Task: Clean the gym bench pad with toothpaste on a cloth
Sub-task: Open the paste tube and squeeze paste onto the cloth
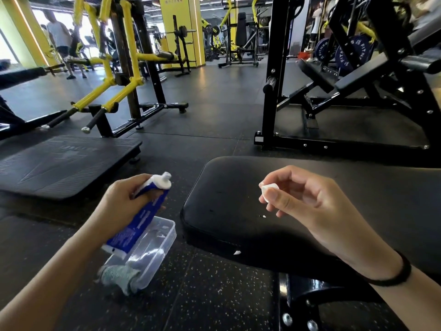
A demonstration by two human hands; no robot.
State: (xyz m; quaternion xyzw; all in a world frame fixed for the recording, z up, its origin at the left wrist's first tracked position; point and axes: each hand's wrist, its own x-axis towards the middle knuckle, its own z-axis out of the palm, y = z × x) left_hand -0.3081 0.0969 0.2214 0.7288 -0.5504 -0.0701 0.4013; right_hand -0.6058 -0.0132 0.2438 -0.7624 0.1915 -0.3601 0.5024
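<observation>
My left hand (119, 201) grips a blue and white toothpaste tube (140, 216), nozzle up and uncapped, over the floor left of the bench. My right hand (303, 199) hovers above the black bench pad (226, 211) and pinches the small white cap (268, 190) between thumb and fingertips. A few white specks (262, 216) lie on the pad, and one white smear (237, 252) sits on its near edge. A grey cloth (119, 278) hangs out of a clear plastic box (152, 249) on the floor below the tube.
The speckled rubber floor (202, 295) surrounds the bench. A flat black platform (62, 163) lies to the left. A yellow machine (114, 91) stands behind it, and a black rack (346, 103) stands beyond the pad. People stand far back at the left.
</observation>
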